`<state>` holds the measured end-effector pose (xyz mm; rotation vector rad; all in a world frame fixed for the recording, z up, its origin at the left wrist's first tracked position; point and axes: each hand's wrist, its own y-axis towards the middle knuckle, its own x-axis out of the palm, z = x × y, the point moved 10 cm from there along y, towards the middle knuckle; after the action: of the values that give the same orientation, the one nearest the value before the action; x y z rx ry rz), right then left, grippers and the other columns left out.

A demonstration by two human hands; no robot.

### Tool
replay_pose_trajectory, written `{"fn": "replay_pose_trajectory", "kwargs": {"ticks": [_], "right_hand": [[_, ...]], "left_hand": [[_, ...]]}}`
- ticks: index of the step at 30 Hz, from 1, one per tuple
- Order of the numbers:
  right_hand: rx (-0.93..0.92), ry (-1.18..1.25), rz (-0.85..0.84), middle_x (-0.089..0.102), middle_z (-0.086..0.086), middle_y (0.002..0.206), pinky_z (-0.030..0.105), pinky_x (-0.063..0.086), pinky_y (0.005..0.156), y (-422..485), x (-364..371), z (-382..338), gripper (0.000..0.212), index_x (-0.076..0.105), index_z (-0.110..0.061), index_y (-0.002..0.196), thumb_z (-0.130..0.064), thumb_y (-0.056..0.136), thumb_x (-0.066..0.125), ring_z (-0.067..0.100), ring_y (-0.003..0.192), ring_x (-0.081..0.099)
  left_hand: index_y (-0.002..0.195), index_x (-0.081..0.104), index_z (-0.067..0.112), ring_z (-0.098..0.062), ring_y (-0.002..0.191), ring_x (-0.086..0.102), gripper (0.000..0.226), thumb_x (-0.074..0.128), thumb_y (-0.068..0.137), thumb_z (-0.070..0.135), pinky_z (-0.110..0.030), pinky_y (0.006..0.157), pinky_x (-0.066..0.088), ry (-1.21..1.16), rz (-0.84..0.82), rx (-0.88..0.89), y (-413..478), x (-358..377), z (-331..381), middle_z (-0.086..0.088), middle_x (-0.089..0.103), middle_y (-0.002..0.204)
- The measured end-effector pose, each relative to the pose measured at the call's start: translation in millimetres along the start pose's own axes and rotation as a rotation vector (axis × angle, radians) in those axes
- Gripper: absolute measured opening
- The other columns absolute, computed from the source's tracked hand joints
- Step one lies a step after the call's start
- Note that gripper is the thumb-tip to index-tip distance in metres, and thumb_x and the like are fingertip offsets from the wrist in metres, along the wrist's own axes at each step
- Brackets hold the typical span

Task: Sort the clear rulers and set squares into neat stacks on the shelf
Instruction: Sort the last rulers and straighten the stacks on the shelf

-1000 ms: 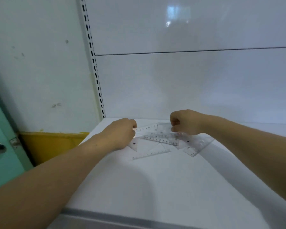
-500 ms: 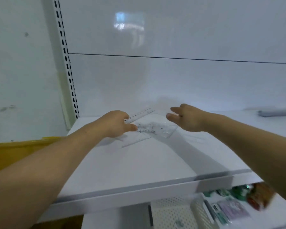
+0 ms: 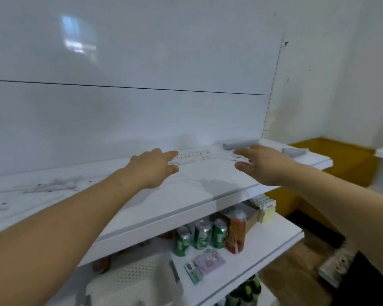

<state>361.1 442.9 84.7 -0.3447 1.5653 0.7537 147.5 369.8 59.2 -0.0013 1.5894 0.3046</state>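
Note:
My left hand (image 3: 155, 167) pinches the left end of a clear ruler (image 3: 190, 157) between forefinger and thumb, just above the white shelf (image 3: 142, 208). My right hand (image 3: 262, 165) is spread with straight fingers at the ruler's right end, where a blurred clear piece (image 3: 238, 158) lies by its fingertips. A loose pile of clear rulers and set squares (image 3: 49, 187) lies far left on the shelf. Two low greyish stacks sit at the back right: one stack (image 3: 239, 143) just beyond my right hand, another stack (image 3: 295, 151) near the shelf's right end.
The shelf's white back panel (image 3: 131, 118) rises close behind my hands. On the lower shelf stand green cans (image 3: 200, 235), a red packet (image 3: 237, 230), a white perforated basket (image 3: 131, 281) and a calculator (image 3: 194, 271). A yellow surface (image 3: 341, 160) lies to the right.
Both hands have travelled right along the shelf, away from the loose pile, and my left hand has carried the ruler along. My right hand has opened from a fist. The view swung right.

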Motion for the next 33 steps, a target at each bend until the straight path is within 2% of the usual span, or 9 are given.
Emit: {"fn": "replay_pose_trajectory", "kwargs": {"ticks": [3, 8, 14, 20, 22, 24, 26, 29, 33], "right_hand": [[0.084, -0.012, 0.006, 0.041, 0.003, 0.143, 0.034, 0.038, 0.1, -23.7, -3.2, 82.5, 0.054, 0.032, -0.023, 0.146, -0.044, 0.097, 0.039, 0.023, 0.124, 0.046], [0.125, 0.016, 0.001, 0.041, 0.002, 0.143, 0.034, 0.039, 0.101, -40.9, -2.5, 171.8, 0.055, 0.026, -0.033, 0.148, -0.044, 0.097, 0.044, 0.023, 0.123, 0.047], [0.143, 0.074, -0.003, 0.043, 0.001, 0.142, 0.036, 0.037, 0.103, -12.0, 17.0, 227.8, 0.053, 0.026, -0.033, 0.148, -0.045, 0.098, 0.038, 0.023, 0.125, 0.044], [0.143, 0.192, -0.008, 0.055, 0.0, 0.128, 0.029, 0.039, 0.094, 73.0, 43.8, 259.9, 0.046, 0.039, -0.022, 0.14, -0.037, 0.097, 0.045, 0.019, 0.113, 0.051], [0.115, 0.208, -0.032, 0.054, -0.001, 0.127, 0.027, 0.037, 0.094, 108.3, 54.4, 268.2, 0.045, 0.04, -0.022, 0.139, -0.036, 0.097, 0.045, 0.019, 0.112, 0.05], [0.08, 0.207, -0.052, 0.051, -0.001, 0.127, 0.028, 0.037, 0.095, 141.6, 63.1, 274.4, 0.044, 0.043, -0.022, 0.138, -0.035, 0.097, 0.046, 0.019, 0.112, 0.051], [0.031, 0.195, -0.064, 0.05, 0.001, 0.126, 0.029, 0.037, 0.096, 171.9, 70.7, 277.5, 0.041, 0.047, -0.019, 0.135, -0.033, 0.096, 0.048, 0.02, 0.11, 0.051], [-0.027, 0.228, -0.096, 0.055, -0.001, 0.124, 0.026, 0.038, 0.095, 213.3, 82.0, 276.0, 0.044, 0.046, -0.023, 0.135, -0.033, 0.093, 0.055, 0.016, 0.107, 0.051], [-0.144, 0.276, -0.133, 0.058, 0.0, 0.125, 0.026, 0.039, 0.099, 265.6, 97.8, 257.8, 0.042, 0.053, -0.021, 0.131, -0.029, 0.09, 0.062, 0.017, 0.114, 0.053]], "left_hand": [[0.145, 0.028, 0.026, -0.027, 0.111, 0.048, 0.05, 0.036, 0.098, 0.041, -0.036, 0.082, 0.04, 0.012, 0.005, 0.03, 39.2, 10.1, 71.7, -0.007, 0.044, 0.128], [0.115, 0.051, 0.01, -0.023, 0.08, 0.049, 0.031, 0.042, 0.097, 0.033, -0.031, 0.06, 0.035, -0.171, 0.089, 0.065, 93.0, 14.2, 148.6, -0.007, 0.051, 0.099], [0.14, 0.034, 0.039, -0.031, 0.105, 0.053, 0.044, 0.036, 0.097, 0.049, -0.044, 0.09, 0.046, -0.197, 0.079, -0.007, 145.1, 20.3, 163.7, -0.007, 0.05, 0.12], [0.146, 0.028, 0.035, -0.03, 0.126, 0.043, 0.052, 0.039, 0.097, 0.047, -0.042, 0.101, 0.039, -0.136, 0.008, -0.09, 215.4, 40.2, 136.2, -0.008, 0.04, 0.142], [0.142, 0.037, 0.024, -0.031, 0.117, 0.048, 0.046, 0.044, 0.097, 0.036, -0.038, 0.093, 0.043, -0.146, 0.011, -0.099, 242.5, 40.2, 131.8, -0.011, 0.046, 0.135], [0.109, 0.051, 0.015, -0.029, 0.091, 0.053, 0.017, 0.046, 0.095, 0.023, -0.033, 0.069, 0.042, -0.178, 0.044, -0.095, 269.0, 38.8, 129.1, -0.013, 0.056, 0.112], [0.095, 0.049, 0.011, -0.028, 0.081, 0.053, 0.007, 0.045, 0.092, 0.016, -0.034, 0.062, 0.04, -0.22, 0.057, -0.123, 289.5, 41.3, 125.1, -0.012, 0.057, 0.1], [0.115, 0.048, 0.013, -0.03, 0.096, 0.057, 0.021, 0.044, 0.094, 0.017, -0.04, 0.08, 0.046, -0.273, 0.056, -0.16, 309.1, 47.2, 122.6, -0.01, 0.059, 0.113], [0.137, 0.042, 0.021, -0.025, 0.091, 0.057, 0.042, 0.048, 0.096, 0.023, -0.036, 0.082, 0.047, -0.294, 0.08, -0.153, 323.1, 51.4, 120.1, -0.007, 0.056, 0.112]]}}
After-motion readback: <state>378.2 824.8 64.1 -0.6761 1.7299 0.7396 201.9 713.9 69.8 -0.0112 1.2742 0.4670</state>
